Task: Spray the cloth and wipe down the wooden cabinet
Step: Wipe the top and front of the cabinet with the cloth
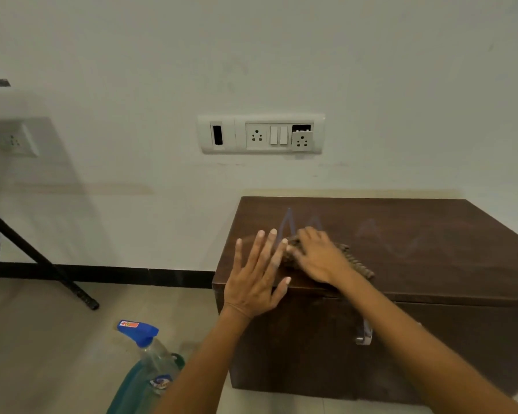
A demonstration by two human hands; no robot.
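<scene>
On the floor just beside your left forearm stands the spray bottle [150, 363], upright, close to the cabinet's [401, 339] front left corner; if you pull this arm back without looking, you may knock it over and spill the liquid on the tiles. Further up, your left hand [256, 279] hovers or rests at the cabinet's left edge, its fingers [259, 249] spread and holding nothing, so it gives little support if you lean forward. Beside it, your right hand [317, 255] presses the brown cloth [359, 264] flat on the wooden top, fingers together over it; I judge you are in the wiping step. The cloth is near the front left corner, so a long stroke to the left can push it off the edge. Behind, streaks are visible on the top, so some areas may be missed. On the wall above, one socket of the switch panel [262, 134] hangs loose; keep the wet cloth away from it.
</scene>
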